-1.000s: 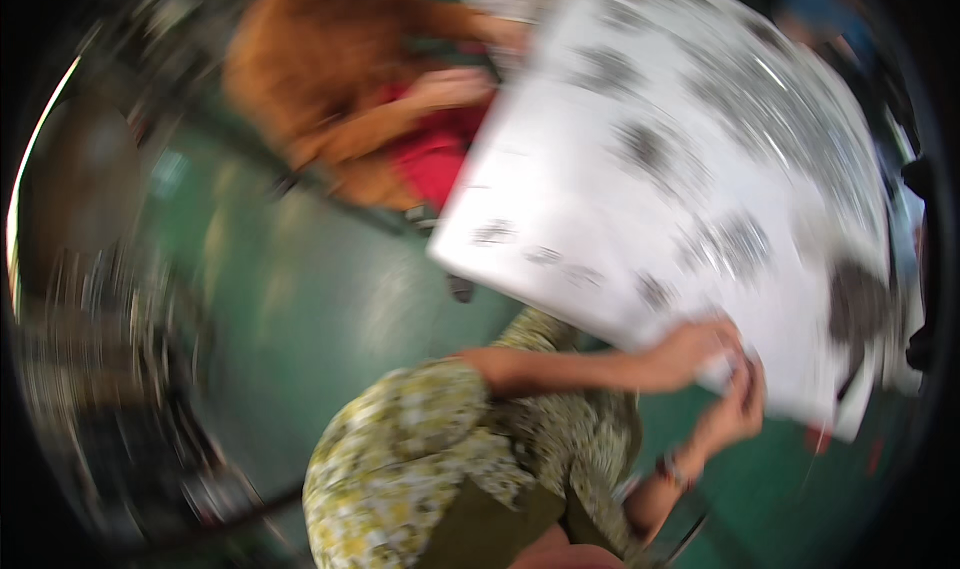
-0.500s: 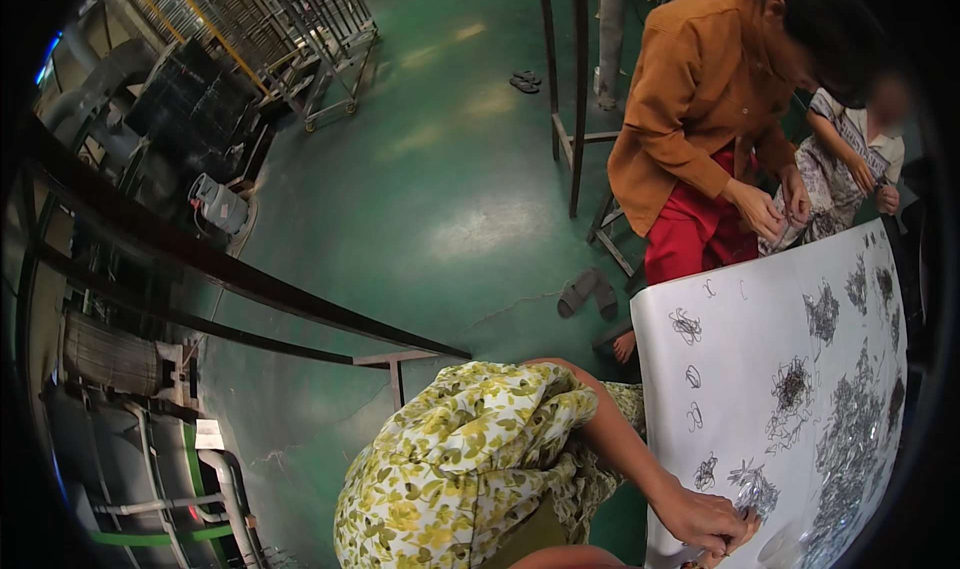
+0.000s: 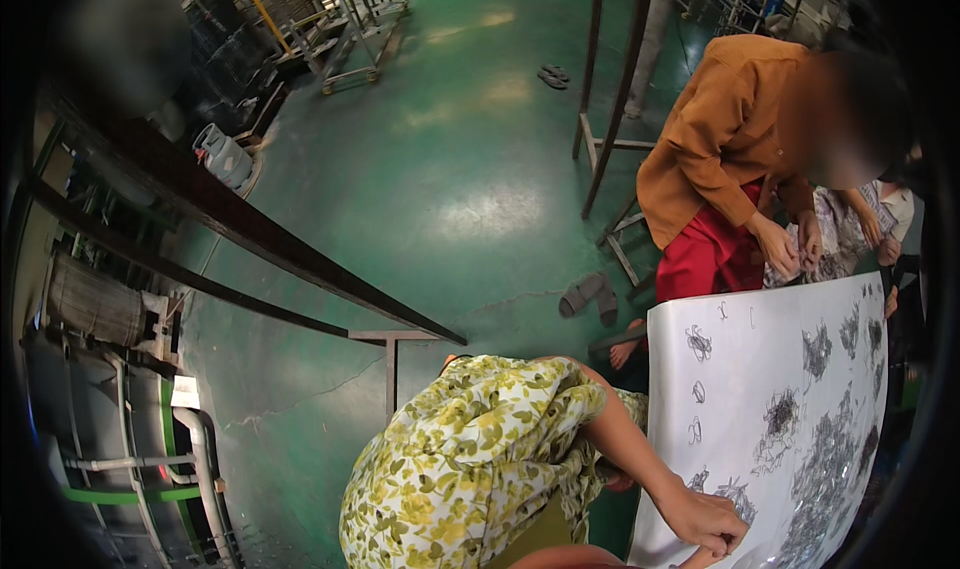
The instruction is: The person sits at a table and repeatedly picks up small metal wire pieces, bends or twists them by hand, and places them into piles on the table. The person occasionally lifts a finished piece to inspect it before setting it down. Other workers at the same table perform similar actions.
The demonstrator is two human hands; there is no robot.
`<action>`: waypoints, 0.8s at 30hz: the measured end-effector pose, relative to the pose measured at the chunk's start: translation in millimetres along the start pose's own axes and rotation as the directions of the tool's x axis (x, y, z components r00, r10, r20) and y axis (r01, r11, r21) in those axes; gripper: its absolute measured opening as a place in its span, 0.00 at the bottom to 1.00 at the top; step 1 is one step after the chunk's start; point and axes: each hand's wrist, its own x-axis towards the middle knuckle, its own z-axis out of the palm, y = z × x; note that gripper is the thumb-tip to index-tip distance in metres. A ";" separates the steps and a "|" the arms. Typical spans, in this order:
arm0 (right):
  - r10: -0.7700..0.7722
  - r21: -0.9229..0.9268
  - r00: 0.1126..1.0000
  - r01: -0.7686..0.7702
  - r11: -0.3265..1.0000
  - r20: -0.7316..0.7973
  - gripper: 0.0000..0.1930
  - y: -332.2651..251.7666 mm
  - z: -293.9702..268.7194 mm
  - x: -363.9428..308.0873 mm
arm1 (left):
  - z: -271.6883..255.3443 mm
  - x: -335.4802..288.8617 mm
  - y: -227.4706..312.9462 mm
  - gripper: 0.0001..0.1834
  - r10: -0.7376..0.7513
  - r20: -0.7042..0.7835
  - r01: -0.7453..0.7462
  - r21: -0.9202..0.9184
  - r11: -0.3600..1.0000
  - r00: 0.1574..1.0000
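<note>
My left hand [image 3: 705, 521] is closed, fingertips pinched together, low over the white tabletop [image 3: 670, 439]. What it pinches, if anything, is too small to make out. Just below it, at the bottom edge, a sliver of my right hand [image 3: 706, 557] shows; its fingers are mostly cut off. Beside my left fingers lies a small heap of thin dark pieces [image 3: 738, 497]. Farther right spreads a large shiny grey pile of such pieces [image 3: 822, 469], with a dark tangle [image 3: 779, 419] above it. Several little curled clusters [image 3: 698, 344] line the table's left side.
Across the table a person in an orange shirt [image 3: 715, 119] works with both hands [image 3: 785, 249] held together; another person sits behind. Grey slippers [image 3: 588, 297] lie on the green floor [image 3: 450, 259]. Dark metal bars [image 3: 270, 239] cross at left, near a gas cylinder [image 3: 225, 157].
The view has shifted, so the table and the person in orange sit lower in the picture. My left hand remains pinched over the table beside the small heap.
</note>
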 end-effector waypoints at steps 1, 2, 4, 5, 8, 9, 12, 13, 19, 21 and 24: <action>0.010 0.004 1.000 -0.010 1.000 -0.010 0.19 7.5 -7.5 -2.5 | -2.5 0.3 5.6 0.05 -0.011 0.036 0.012 -0.013 1.000 0.999; 0.031 0.015 0.999 -0.030 0.999 -0.027 0.19 16.6 -20.9 -9.6 | -2.3 1.4 12.4 0.05 -0.023 0.088 0.028 -0.055 0.998 0.996; 0.053 0.052 0.998 -0.050 0.997 -0.046 0.18 21.4 -41.9 -22.9 | -3.7 2.5 18.1 0.05 -0.034 0.097 0.049 -0.164 0.985 0.995; 0.079 0.083 0.995 -0.074 0.994 -0.055 0.18 13.8 -47.7 -33.3 | 1.8 -1.0 11.2 0.04 -0.046 0.079 0.065 -0.255 0.965 0.996; 0.204 0.238 0.974 -0.177 0.955 -0.096 0.17 -8.2 -46.0 -67.8 | -2.2 -7.8 7.2 0.07 -0.152 0.133 0.169 -0.120 0.978 0.979; 0.248 0.328 0.963 -0.203 0.923 -0.102 0.17 -21.2 -43.2 -78.7 | -3.0 -8.0 6.5 0.08 -0.226 0.153 0.231 -0.016 0.973 0.962; 0.360 0.675 0.924 -0.184 0.714 -0.129 0.14 -64.8 -44.4 -122.6 | 8.5 -10.9 -9.5 0.06 -0.378 0.205 0.398 -0.066 0.915 0.903; 0.370 0.755 0.918 -0.143 0.640 -0.139 0.13 -76.5 -46.4 -130.5 | 14.6 -9.9 -21.1 0.06 -0.439 0.229 0.464 -0.068 0.883 0.869; 0.408 0.694 0.858 -0.089 0.714 -0.310 0.08 -123.4 -44.0 -175.1 | 34.7 -8.6 -40.9 0.07 -0.445 0.364 0.485 -0.020 0.874 0.818; 0.386 0.670 0.856 -0.064 0.739 -0.344 0.07 -116.3 -39.4 -174.1 | 37.9 -6.6 -44.1 0.07 -0.439 0.406 0.475 0.014 0.880 0.801; 0.370 0.637 0.851 -0.056 0.769 -0.372 0.08 -112.8 -35.2 -167.9 | 36.2 -2.1 -46.4 0.07 -0.466 0.388 0.497 0.024 0.867 0.795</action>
